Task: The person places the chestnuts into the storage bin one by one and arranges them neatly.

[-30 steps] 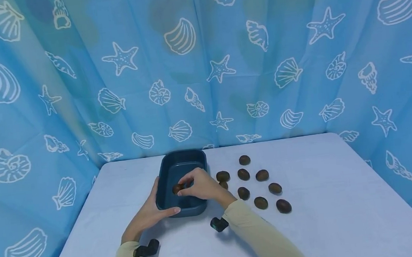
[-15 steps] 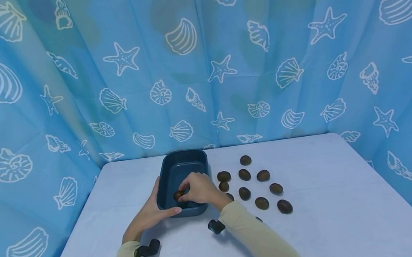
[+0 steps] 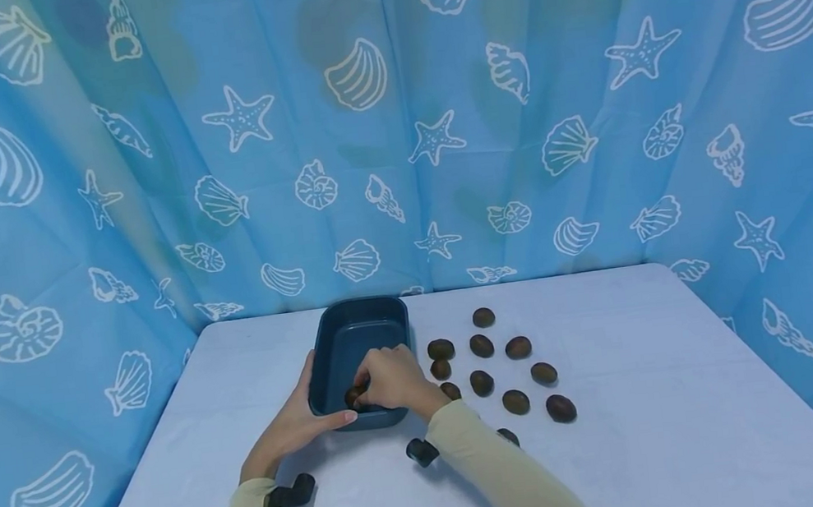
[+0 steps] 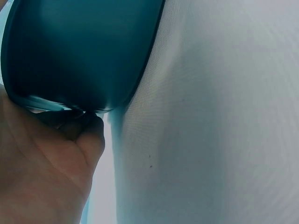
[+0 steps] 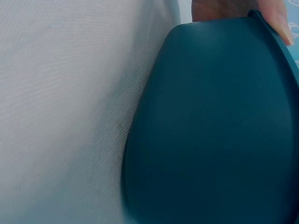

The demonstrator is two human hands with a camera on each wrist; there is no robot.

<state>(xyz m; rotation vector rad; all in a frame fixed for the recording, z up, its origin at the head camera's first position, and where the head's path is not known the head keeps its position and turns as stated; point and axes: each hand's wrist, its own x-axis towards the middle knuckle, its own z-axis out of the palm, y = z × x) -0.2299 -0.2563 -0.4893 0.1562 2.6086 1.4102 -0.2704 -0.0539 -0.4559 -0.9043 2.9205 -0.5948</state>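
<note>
In the head view, the brown, rounded, fruit-like piece (image 3: 352,399) sits within the walls of the deep teal-blue, smooth rectangular container with rounded corners (image 3: 356,343), low at its near end. It lies just left of the right hand (image 3: 395,377), which reaches in over the container's right side and pinches it between thumb and fingers; the left thumb, at the near rim, is just beside it. Of the two hands, the right is nearer, in contact with the piece, while the left hand (image 3: 297,418) grips the container, spread along its left side with the thumb over the near rim. The container's long axis runs away from the person; that of the pinched piece cannot be told, since fingers cover much of it, nor whether it touches the container's floor. To the right, well within view, the loose brown oval pieces (image 3: 483,382) lie scattered on the white cloth-covered surface (image 3: 636,452), one partly behind the right sleeve (image 3: 503,466). Neither wrist view shows any brown piece; the right wrist view gives instead the container's smooth outer wall and the left thumb hooked over its rim, while the left wrist view shows the left palm close against that edge.
</note>
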